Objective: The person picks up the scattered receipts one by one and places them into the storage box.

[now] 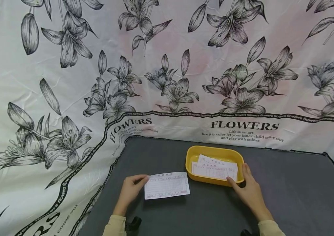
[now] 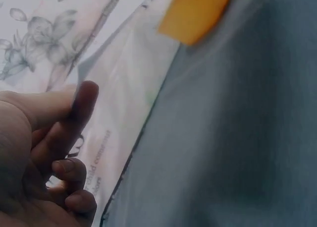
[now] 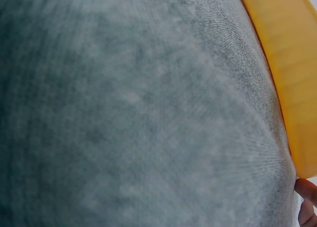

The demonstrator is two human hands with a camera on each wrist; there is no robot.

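Between thumb and forefinger, my left hand (image 1: 131, 190) pinches the left edge of a white printed form slip (image 1: 167, 186) with a ruled table on it. In the left wrist view that hand (image 2: 49, 147) has its other fingers curled loosely; the slip shows nearly edge-on. To the right stands a shallow yellow plastic basket (image 1: 208, 179) holding similar printed slips (image 1: 214, 171). My right hand (image 1: 250, 195) grips the basket's right end, thumb over the front rim and fingers along the outer side. Only fingertips (image 3: 307, 191) at the basket's wall (image 3: 292, 83) appear in the right wrist view.
A dark grey cloth surface (image 1: 291, 190) lies under everything. White fabric with black lily prints and "FLOWERS" lettering (image 1: 245, 125) rises behind it and along the left side. Dark wrist straps (image 1: 133, 224) show near the sleeves.
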